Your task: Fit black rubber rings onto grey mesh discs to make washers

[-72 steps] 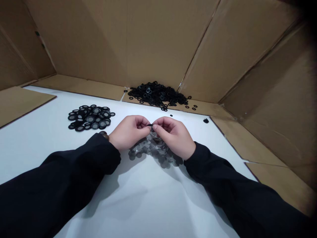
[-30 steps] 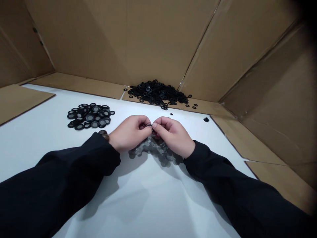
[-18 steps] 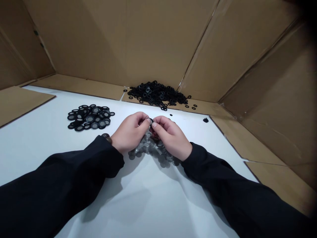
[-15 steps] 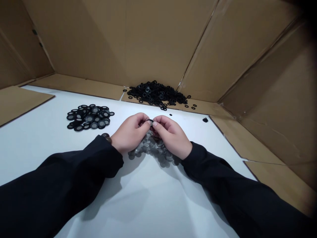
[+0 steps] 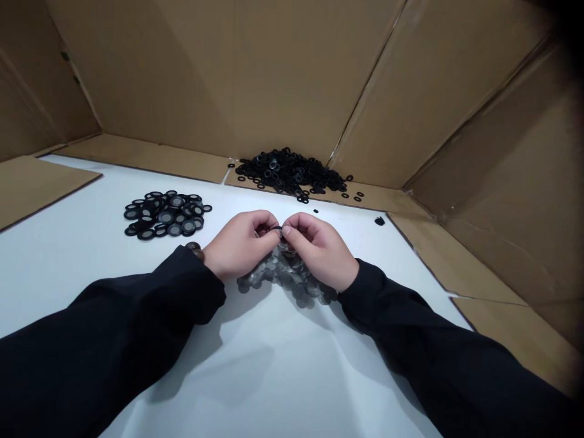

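- Finished black rubber washers with grey mesh centres (image 5: 165, 214) lie in a flat cluster on a white sheet (image 5: 255, 371), well left of the hands.
- A dark beaded bracelet (image 5: 193, 246) circles the left wrist, at the edge of a black sleeve (image 5: 137, 322).
- The left hand (image 5: 239, 246), fingers curled, pinches a thin black rubber ring (image 5: 276, 228) in a closed grip.
- The right hand (image 5: 320, 250) closes on the same ring from the other side, above a spread of grey mesh discs (image 5: 287, 274).
- Loose black rings (image 5: 289, 173) are heaped on a cardboard flap (image 5: 374, 204) at the far edge.
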### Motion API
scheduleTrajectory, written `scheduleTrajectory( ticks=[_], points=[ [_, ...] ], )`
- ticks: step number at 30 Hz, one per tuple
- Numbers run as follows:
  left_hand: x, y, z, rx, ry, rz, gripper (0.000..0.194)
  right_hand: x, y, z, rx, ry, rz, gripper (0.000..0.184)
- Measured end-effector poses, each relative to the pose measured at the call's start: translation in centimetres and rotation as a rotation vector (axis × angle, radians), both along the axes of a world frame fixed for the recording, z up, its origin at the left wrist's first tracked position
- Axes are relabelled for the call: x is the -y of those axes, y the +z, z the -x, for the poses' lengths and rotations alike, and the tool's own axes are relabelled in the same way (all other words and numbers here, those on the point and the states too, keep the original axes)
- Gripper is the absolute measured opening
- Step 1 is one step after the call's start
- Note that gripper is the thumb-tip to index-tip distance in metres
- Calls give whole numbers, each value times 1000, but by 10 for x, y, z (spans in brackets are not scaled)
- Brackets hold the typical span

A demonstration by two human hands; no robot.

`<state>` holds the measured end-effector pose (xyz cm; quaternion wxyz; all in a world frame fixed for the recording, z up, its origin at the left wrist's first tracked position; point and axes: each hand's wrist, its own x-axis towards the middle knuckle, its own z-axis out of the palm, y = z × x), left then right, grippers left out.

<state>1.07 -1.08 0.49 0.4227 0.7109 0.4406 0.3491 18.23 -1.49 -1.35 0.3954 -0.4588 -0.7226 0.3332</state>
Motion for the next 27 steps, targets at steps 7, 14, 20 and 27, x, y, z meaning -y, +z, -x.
scheduleTrajectory(
  ticks=[7, 14, 20, 27],
  points=[
    [-1, 2, -2, -13, 70, -58, 15, 1, -1, 5, 6, -53, -2, 20],
    [-1, 1, -3, 51, 90, -27, 14, -1, -5, 7, -200, 13, 118, 21],
    [0, -1, 0, -43, -55, 47, 11, 1, 2, 4, -192, 48, 202, 26],
    [-9, 1, 6, 21, 101, -26, 9, 1, 0, 1, -112, 23, 170, 25]
  ],
)
